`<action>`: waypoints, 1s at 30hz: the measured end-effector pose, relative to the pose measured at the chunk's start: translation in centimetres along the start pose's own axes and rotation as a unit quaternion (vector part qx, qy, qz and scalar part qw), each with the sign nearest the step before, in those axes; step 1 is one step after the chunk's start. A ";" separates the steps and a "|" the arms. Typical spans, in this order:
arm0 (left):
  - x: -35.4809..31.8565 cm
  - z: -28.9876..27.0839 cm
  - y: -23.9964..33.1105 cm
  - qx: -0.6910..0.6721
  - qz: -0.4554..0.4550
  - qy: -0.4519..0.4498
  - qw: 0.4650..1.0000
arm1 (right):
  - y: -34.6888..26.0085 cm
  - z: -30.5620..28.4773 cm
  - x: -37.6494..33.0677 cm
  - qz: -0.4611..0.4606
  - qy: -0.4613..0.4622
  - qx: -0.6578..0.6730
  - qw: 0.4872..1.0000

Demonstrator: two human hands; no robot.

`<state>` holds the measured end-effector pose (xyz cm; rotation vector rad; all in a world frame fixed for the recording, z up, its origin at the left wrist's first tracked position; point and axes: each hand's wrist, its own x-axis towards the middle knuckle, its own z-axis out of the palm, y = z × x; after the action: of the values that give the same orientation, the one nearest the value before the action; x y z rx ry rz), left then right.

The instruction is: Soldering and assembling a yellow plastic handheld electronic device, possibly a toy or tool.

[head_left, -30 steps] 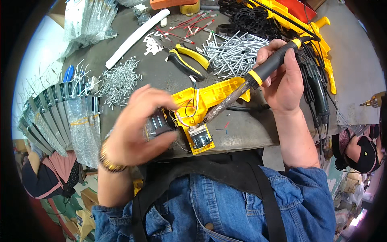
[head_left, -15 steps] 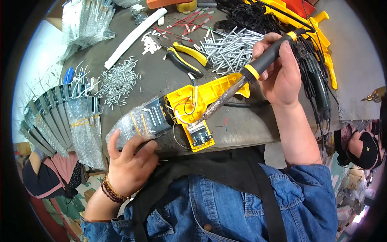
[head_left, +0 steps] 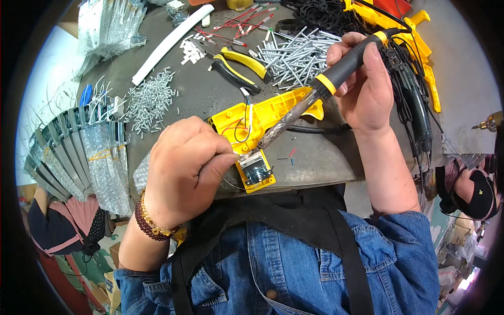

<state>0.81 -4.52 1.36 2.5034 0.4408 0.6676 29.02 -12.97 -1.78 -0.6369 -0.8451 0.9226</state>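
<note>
My right hand (head_left: 370,86) is wrapped round the black and yellow handle of a soldering iron (head_left: 341,65). Its thick, stained metal barrel slants down to the left, and the tip is just above a black switch part (head_left: 256,170) on the yellow housing half (head_left: 268,118). My left hand (head_left: 191,163) is pinched beside that switch part, its fingertips on a thin wire (head_left: 231,184) largely hidden by the fingers. Red, black and white wires lie inside the housing. The bubble-wrapped end (head_left: 142,173) of the tool is mostly covered by my left hand.
Pliers (head_left: 244,68), long screws (head_left: 296,58), short screws (head_left: 149,102) and a white curved strip (head_left: 173,44) lie beyond the housing. Wrapped metal parts (head_left: 105,163) fan out at left. A dark corded tool (head_left: 415,110) and yellow housings (head_left: 433,86) are at right.
My left hand has moved from the bubble-wrapped end up and right to the switch part, closing into a pinch. The soldering iron has shifted slightly left and up.
</note>
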 end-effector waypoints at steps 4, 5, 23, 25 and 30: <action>0.4 0.1 0.1 0.020 -0.001 -0.027 0.999 | 0.0 -0.1 0.0 -0.001 0.001 -0.002 1.000; 0.5 0.1 0.1 0.029 0.007 -0.035 0.999 | 0.0 -0.1 0.1 0.000 0.001 0.000 1.000; 1.8 -0.5 0.6 0.058 0.032 -0.077 0.995 | 0.2 -1.2 -0.2 -0.011 0.015 -0.030 0.999; 1.9 -0.4 0.6 0.049 0.026 -0.074 0.996 | 0.1 -1.2 -0.2 -0.010 0.011 -0.039 0.999; 2.0 -0.1 0.4 0.019 0.019 -0.060 0.998 | 0.2 -1.4 -0.1 -0.010 0.006 -0.041 0.999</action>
<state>2.47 -3.93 2.37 2.5762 0.3652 0.5231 30.06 -13.14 -2.71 -0.7035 -0.8807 0.8684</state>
